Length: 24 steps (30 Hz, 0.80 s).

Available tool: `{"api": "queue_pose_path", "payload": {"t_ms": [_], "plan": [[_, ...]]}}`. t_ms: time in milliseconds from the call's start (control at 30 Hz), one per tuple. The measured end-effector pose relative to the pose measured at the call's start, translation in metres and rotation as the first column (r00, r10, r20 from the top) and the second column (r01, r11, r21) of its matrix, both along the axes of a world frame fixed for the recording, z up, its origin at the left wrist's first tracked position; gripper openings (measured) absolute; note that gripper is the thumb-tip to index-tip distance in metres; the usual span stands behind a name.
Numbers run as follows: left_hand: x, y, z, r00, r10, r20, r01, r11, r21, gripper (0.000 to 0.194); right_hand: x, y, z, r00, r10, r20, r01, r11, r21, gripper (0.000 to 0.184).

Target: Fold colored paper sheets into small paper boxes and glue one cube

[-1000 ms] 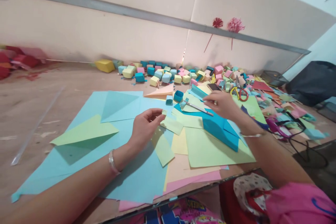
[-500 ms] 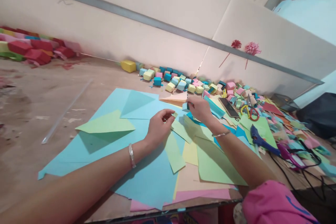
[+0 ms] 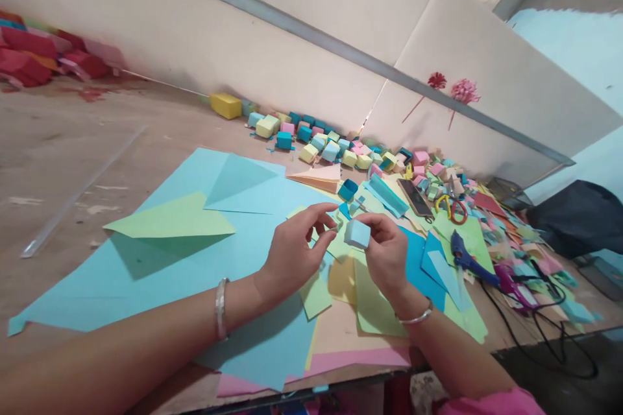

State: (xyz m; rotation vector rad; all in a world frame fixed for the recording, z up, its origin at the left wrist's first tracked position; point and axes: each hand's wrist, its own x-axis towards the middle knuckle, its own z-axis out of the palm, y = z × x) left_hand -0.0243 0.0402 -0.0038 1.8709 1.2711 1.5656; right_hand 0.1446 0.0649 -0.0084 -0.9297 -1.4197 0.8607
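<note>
My right hand (image 3: 388, 253) grips a small light blue paper box (image 3: 357, 234) between thumb and fingers, raised above the sheets. Close by on its left, my left hand (image 3: 298, 243) has thumb and fingers curled around a small green paper piece (image 3: 339, 220), partly hidden by the fingers. The box and the green piece are near each other but apart. Beneath both hands lie a large light blue sheet (image 3: 170, 272) and green paper pieces (image 3: 316, 295). A dark blue open paper box (image 3: 348, 190) stands just beyond the hands.
Many small paper boxes (image 3: 331, 151) line the wall. On the right lie a phone (image 3: 415, 198), scissors (image 3: 450, 207), a blue glue gun (image 3: 470, 259) and black cables (image 3: 559, 350). A clear strip (image 3: 82, 191) and a folded green sheet (image 3: 170, 220) lie left.
My right hand has come back toward me, bringing the light blue box beside my left hand. My left hand has shifted slightly, still with the green piece. The camera view has turned slightly right.
</note>
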Motion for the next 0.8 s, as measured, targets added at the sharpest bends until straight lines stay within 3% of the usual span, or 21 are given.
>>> {"api": "queue_pose_path", "payload": {"t_ms": [67, 167, 367, 533, 800], "plan": [[0.0, -0.002, 0.002, 1.0, 0.0, -0.028, 0.002, 0.997, 0.075, 0.033, -0.002, -0.001, -0.001, 1.0, -0.008, -0.018, 0.01, 0.993, 0.115, 0.012], [0.0, -0.003, 0.004, 0.998, 0.002, -0.068, 0.009, 0.987, 0.162, 0.03, -0.003, -0.001, -0.004, 1.0, 0.005, -0.027, 0.0, 0.984, 0.177, 0.015], [0.002, -0.005, 0.003, 0.988, 0.023, -0.15, 0.016, 0.968, 0.251, 0.027, -0.002, -0.001, -0.013, 0.999, -0.038, -0.004, 0.038, 0.985, 0.167, 0.018], [0.004, -0.005, 0.002, 0.988, 0.009, -0.152, 0.029, 0.968, 0.25, 0.021, -0.003, -0.001, -0.014, 0.999, -0.044, -0.004, 0.044, 0.978, 0.202, 0.01], [0.005, -0.006, 0.003, 0.982, 0.01, -0.187, 0.044, 0.958, 0.284, 0.018, -0.002, -0.001, -0.014, 1.0, -0.012, -0.014, 0.015, 0.977, 0.211, 0.016]]}}
